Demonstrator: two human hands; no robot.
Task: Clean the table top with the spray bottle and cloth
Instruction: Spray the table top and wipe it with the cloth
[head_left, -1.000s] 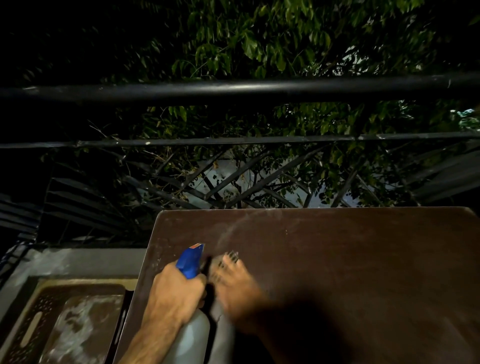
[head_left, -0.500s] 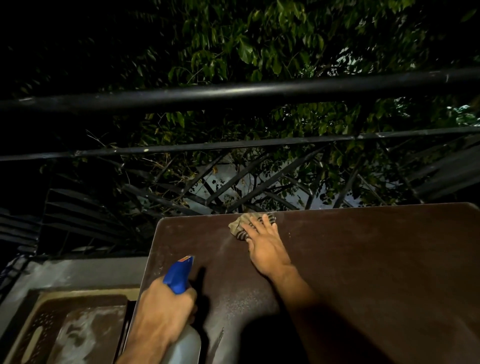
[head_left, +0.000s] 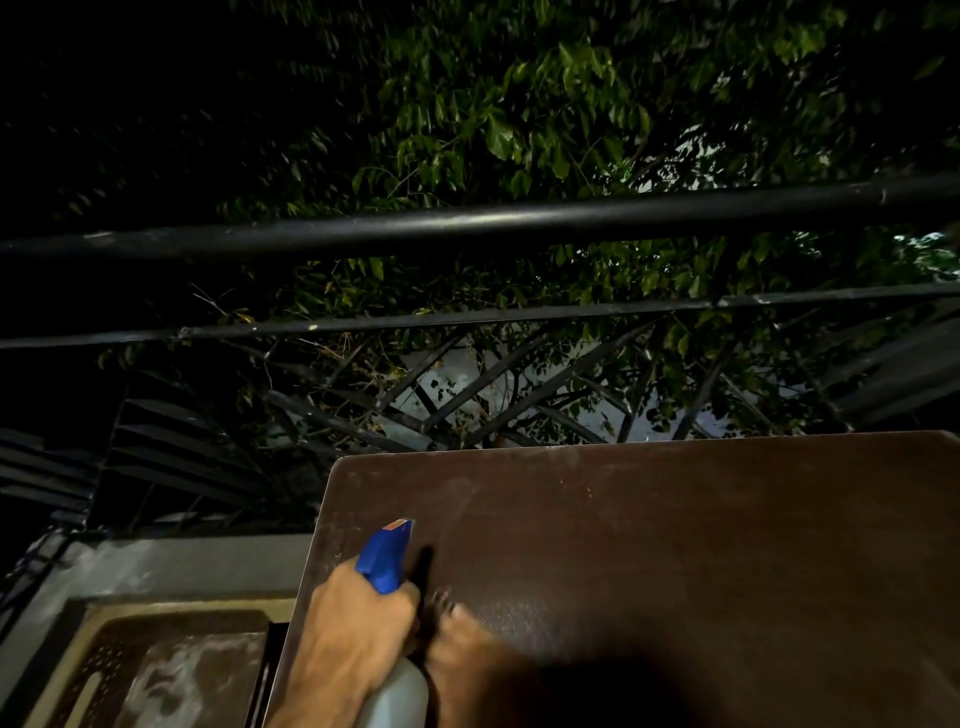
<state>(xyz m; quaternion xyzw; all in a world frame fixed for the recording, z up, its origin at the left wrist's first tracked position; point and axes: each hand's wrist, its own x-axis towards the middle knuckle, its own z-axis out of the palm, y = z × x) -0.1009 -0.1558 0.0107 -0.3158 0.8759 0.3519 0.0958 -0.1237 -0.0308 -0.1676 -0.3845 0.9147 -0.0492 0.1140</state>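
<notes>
A dark brown table top (head_left: 675, 545) fills the lower right, with faint smears near its far edge. My left hand (head_left: 348, 629) grips a white spray bottle (head_left: 397, 696) with a blue trigger head (head_left: 384, 558), held upright at the table's near left edge. My right hand (head_left: 462, 649) lies blurred on the table just right of the bottle, in shadow. A little patterned cloth (head_left: 441, 603) shows at its fingertips; how the fingers lie on it is not clear.
A black metal railing (head_left: 467, 223) with a lower bar and lattice runs behind the table, with tree leaves beyond. A brown perforated plastic surface with a yellowish rim (head_left: 156, 670) sits lower left, beside a grey ledge (head_left: 171, 566).
My right hand pulled the cloth back from the table's far edge to the near side, beside the bottle. My left hand with the bottle stayed at the near left edge.
</notes>
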